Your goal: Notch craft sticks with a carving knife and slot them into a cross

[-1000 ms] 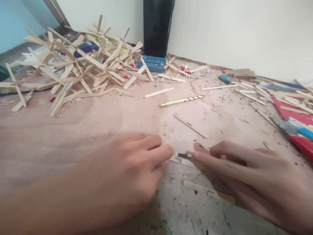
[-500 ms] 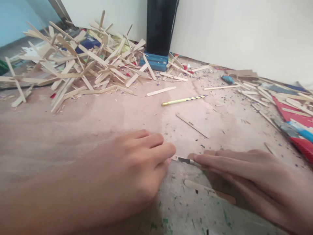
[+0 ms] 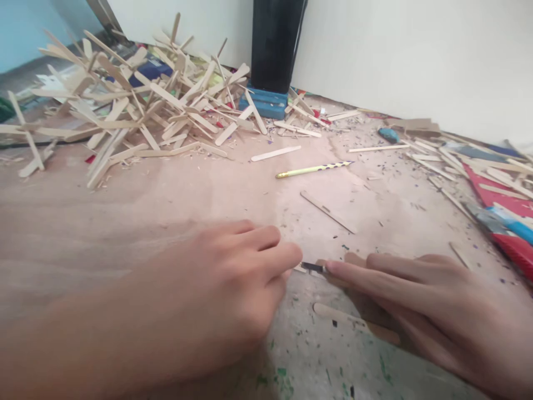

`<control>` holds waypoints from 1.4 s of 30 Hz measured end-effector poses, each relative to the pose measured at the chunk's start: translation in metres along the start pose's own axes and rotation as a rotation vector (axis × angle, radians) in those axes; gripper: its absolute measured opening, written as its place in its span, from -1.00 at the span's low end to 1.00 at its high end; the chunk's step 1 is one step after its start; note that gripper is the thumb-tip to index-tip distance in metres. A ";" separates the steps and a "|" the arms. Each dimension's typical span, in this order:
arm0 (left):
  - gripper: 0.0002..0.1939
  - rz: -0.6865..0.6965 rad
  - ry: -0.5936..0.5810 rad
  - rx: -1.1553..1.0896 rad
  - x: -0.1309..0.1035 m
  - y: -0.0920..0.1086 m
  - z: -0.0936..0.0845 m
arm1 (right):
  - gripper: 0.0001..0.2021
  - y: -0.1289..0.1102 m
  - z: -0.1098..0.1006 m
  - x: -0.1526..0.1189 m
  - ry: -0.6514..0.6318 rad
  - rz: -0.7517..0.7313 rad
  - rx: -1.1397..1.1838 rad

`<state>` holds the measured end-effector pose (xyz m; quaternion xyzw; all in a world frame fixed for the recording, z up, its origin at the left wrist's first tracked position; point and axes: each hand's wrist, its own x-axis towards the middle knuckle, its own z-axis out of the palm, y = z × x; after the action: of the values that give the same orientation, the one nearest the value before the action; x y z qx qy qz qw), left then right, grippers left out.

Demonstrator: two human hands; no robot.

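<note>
My left hand [image 3: 245, 278] is closed, its fingertips pinching one end of a wooden craft stick [image 3: 300, 269] against the tabletop. Only a short piece of that stick shows between the hands. My right hand [image 3: 420, 300] is closed too, with fingers extended along a small dark blade [image 3: 312, 267]. The blade rests at the stick, its tip near my left fingertips; whatever handle it has is hidden under my right fingers. Just below lies another craft stick [image 3: 333, 314], partly in my right hand's shadow. A notched thin stick [image 3: 327, 211] lies beyond my hands.
A yellow patterned pencil [image 3: 314, 169] and a loose stick [image 3: 275, 153] lie farther back. A big heap of craft sticks [image 3: 166, 100] fills the back left. A black post [image 3: 275, 44] stands on a blue base [image 3: 264, 104]. At right are a blue-handled tool [image 3: 516, 222] and red sheet [image 3: 487, 191].
My right hand has shifted slightly, and the blade now sits a little higher and closer to my left fingertips. My left hand has barely moved.
</note>
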<state>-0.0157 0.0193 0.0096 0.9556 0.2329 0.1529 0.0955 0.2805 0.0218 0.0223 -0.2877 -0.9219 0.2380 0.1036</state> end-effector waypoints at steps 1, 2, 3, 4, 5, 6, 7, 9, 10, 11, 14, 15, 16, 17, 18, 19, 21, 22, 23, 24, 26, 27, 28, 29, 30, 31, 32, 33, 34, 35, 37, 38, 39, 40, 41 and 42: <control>-0.57 -0.001 0.001 -0.007 0.000 0.000 0.000 | -0.53 0.001 0.000 0.000 0.000 -0.003 -0.007; -0.58 -0.005 0.003 -0.012 0.000 0.000 0.001 | -0.52 0.002 0.000 -0.001 -0.011 -0.004 0.000; -0.58 -0.011 0.006 -0.013 0.000 0.000 0.001 | -0.50 0.003 0.000 -0.002 -0.030 0.001 0.017; -0.59 -0.015 0.011 -0.010 0.000 0.000 0.001 | -0.49 0.003 0.000 -0.004 -0.044 0.010 0.040; -0.60 -0.016 0.011 -0.004 0.000 0.000 0.001 | -0.48 0.004 0.000 -0.005 -0.055 0.021 0.064; -0.61 -0.013 0.006 0.002 0.000 0.000 0.000 | -0.46 0.004 -0.001 -0.006 -0.062 0.029 0.084; -0.62 -0.008 0.003 0.004 0.000 0.000 0.000 | -0.45 0.003 -0.001 -0.006 -0.060 0.031 0.094; -0.63 -0.003 0.003 -0.002 0.000 0.000 0.001 | -0.45 0.002 -0.002 -0.004 -0.040 0.018 0.089; -0.62 -0.003 0.006 -0.005 0.000 0.000 0.001 | -0.45 0.001 -0.002 -0.003 -0.029 0.009 0.082; -0.62 -0.006 0.009 -0.003 0.000 0.000 0.001 | -0.46 0.001 -0.002 -0.001 -0.027 0.003 0.076; -0.61 -0.006 0.008 0.006 -0.001 -0.001 0.003 | -0.49 0.000 -0.002 0.001 -0.027 -0.009 0.075; -0.61 -0.003 0.006 0.008 -0.001 -0.001 0.003 | -0.49 0.000 -0.001 0.002 -0.028 -0.010 0.068; -0.61 -0.001 0.005 0.009 -0.001 -0.001 0.003 | -0.51 0.001 -0.001 0.001 -0.023 -0.010 0.049; -0.61 -0.002 0.002 0.009 -0.001 -0.001 0.002 | -0.53 0.001 -0.001 0.001 -0.021 -0.013 0.023; -0.61 -0.002 0.002 0.008 0.000 -0.001 0.002 | -0.57 0.001 0.000 0.001 -0.019 -0.014 -0.008; -0.61 -0.006 -0.002 0.007 0.000 0.000 0.001 | -0.60 0.001 0.000 0.000 -0.012 -0.019 -0.036; -0.60 -0.011 -0.009 0.003 0.001 0.000 0.000 | -0.62 0.000 0.000 0.000 0.005 -0.026 -0.068; -0.60 -0.014 -0.018 0.000 0.001 0.000 -0.001 | -0.62 -0.001 0.001 0.000 0.011 -0.024 -0.078; -0.60 -0.015 -0.025 -0.004 0.001 0.000 -0.001 | -0.61 -0.001 0.001 0.000 0.020 -0.022 -0.083; -0.60 -0.016 -0.030 -0.007 0.001 0.000 -0.001 | -0.60 -0.002 0.001 0.000 0.026 -0.017 -0.085; -0.61 -0.017 -0.027 -0.005 0.001 0.000 0.000 | -0.58 -0.004 0.001 0.000 0.014 -0.006 -0.058; -0.61 -0.017 -0.024 -0.002 0.001 0.000 0.001 | -0.56 -0.004 0.002 0.000 0.017 -0.002 -0.035; -0.61 -0.015 -0.021 0.002 0.001 0.000 0.001 | -0.55 -0.005 0.002 0.001 0.012 0.009 -0.013; -0.62 -0.010 -0.017 0.003 0.000 0.000 0.002 | -0.54 -0.005 0.003 0.001 0.005 0.019 0.000; -0.62 -0.007 -0.017 0.005 0.000 0.000 0.002 | -0.55 -0.005 0.004 0.002 0.006 0.020 0.004; -0.63 -0.005 -0.021 0.005 0.000 0.000 0.002 | -0.57 -0.004 0.004 0.003 0.000 0.017 -0.003; -0.63 -0.003 -0.025 0.004 0.000 0.000 0.002 | -0.59 -0.003 0.004 0.003 -0.005 0.008 -0.012; -0.64 -0.005 -0.031 0.007 0.000 0.000 0.002 | -0.61 -0.003 0.004 0.004 -0.014 -0.004 -0.019; -0.64 -0.009 -0.034 0.010 -0.001 0.000 0.002 | -0.61 -0.002 0.003 0.004 -0.024 -0.016 -0.024; -0.64 -0.014 -0.035 0.015 -0.001 0.000 0.001 | -0.60 -0.001 0.002 0.004 -0.021 -0.026 -0.031; -0.64 -0.016 -0.030 0.021 -0.001 0.001 0.001 | -0.59 0.001 0.000 0.003 -0.019 -0.030 -0.051; -0.64 -0.013 -0.026 0.022 -0.001 0.001 0.000 | -0.59 0.001 -0.001 0.002 -0.014 -0.033 -0.060; -0.64 -0.007 -0.022 0.021 -0.001 0.001 0.000 | -0.59 0.001 -0.002 0.002 -0.014 -0.034 -0.062; -0.64 -0.002 -0.021 0.020 -0.001 0.001 -0.001 | -0.59 0.001 -0.003 0.002 -0.010 -0.033 -0.054; -0.64 0.002 -0.027 0.019 -0.001 0.001 -0.001 | -0.59 0.001 -0.003 0.002 -0.008 -0.030 -0.038; -0.66 0.002 -0.028 0.017 -0.001 0.000 -0.001 | -0.58 0.001 -0.004 0.002 -0.003 -0.022 -0.017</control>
<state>-0.0172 0.0193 0.0107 0.9587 0.2318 0.1379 0.0906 0.2807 0.0250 0.0251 -0.2778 -0.9272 0.2294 0.1024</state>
